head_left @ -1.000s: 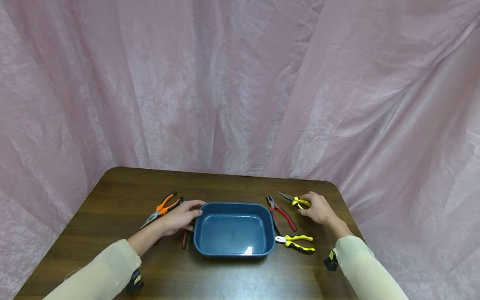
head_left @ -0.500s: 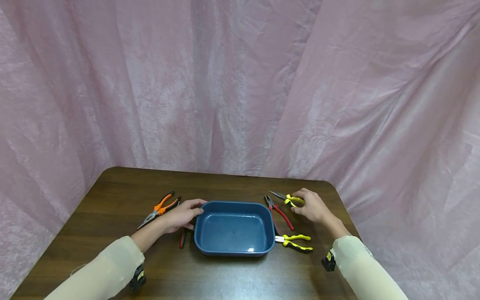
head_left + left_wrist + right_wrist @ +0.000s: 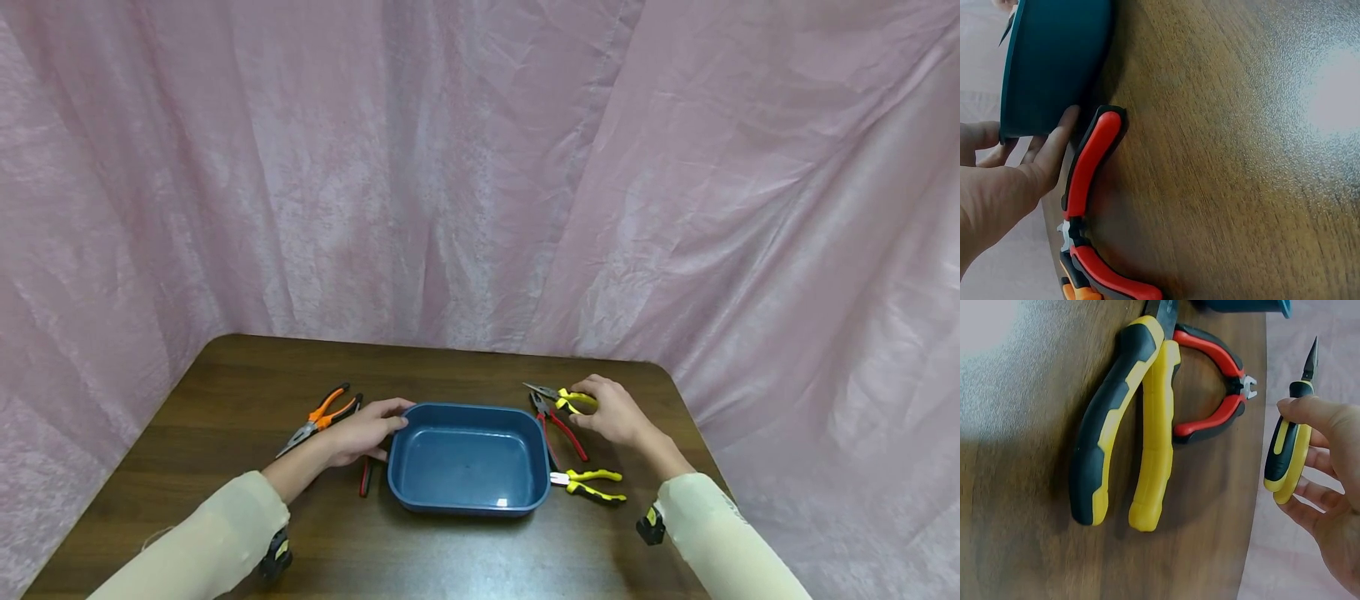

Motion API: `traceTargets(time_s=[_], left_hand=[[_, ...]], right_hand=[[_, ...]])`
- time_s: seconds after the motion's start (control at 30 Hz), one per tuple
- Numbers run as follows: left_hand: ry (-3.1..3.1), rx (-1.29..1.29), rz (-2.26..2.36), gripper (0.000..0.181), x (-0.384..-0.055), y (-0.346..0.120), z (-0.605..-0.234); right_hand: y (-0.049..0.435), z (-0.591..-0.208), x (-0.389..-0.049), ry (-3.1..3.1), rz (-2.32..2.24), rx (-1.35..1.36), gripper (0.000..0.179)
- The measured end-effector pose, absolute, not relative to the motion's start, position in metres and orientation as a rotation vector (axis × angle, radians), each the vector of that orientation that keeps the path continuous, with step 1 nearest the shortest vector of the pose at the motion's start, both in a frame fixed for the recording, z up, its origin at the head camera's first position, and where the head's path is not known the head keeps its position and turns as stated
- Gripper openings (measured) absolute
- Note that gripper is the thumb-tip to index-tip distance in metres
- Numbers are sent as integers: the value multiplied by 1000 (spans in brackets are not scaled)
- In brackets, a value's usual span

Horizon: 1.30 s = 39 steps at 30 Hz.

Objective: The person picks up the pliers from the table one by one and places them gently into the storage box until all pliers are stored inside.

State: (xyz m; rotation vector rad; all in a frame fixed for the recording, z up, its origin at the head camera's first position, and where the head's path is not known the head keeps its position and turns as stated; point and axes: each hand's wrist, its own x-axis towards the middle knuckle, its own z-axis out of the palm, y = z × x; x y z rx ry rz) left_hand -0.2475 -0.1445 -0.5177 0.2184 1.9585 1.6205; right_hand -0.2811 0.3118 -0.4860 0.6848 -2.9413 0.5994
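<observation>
My left hand holds the left end of a blue plastic basin, fingers at its rim and against its outer wall. The basin has nothing inside. My right hand grips yellow-and-black needle-nose pliers by the handles, lifted off the table, their pointed tip toward the left. Below that tip, red-handled pliers lie right of the basin. Another yellow-and-black pair of pliers lies nearer, its head beside the basin's right wall. By my left hand are red-and-black pliers, partly hidden by it in the head view.
Orange-and-black pliers lie to the left beyond my left forearm. The brown wooden table ends in a rounded back edge, with a pink curtain hanging behind it.
My right hand has moved left with the needle-nose pliers, bringing their tip over beside the red-handled pliers. The left hand stays on the basin; the view has shifted slightly.
</observation>
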Motion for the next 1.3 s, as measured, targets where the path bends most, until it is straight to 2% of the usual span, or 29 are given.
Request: traceTargets(time_s=[1.3], left_hand=[[1953,171,1639,37,-248,-142,-519]], right_hand=[[265,-470,-271,-2848,638,818,50]])
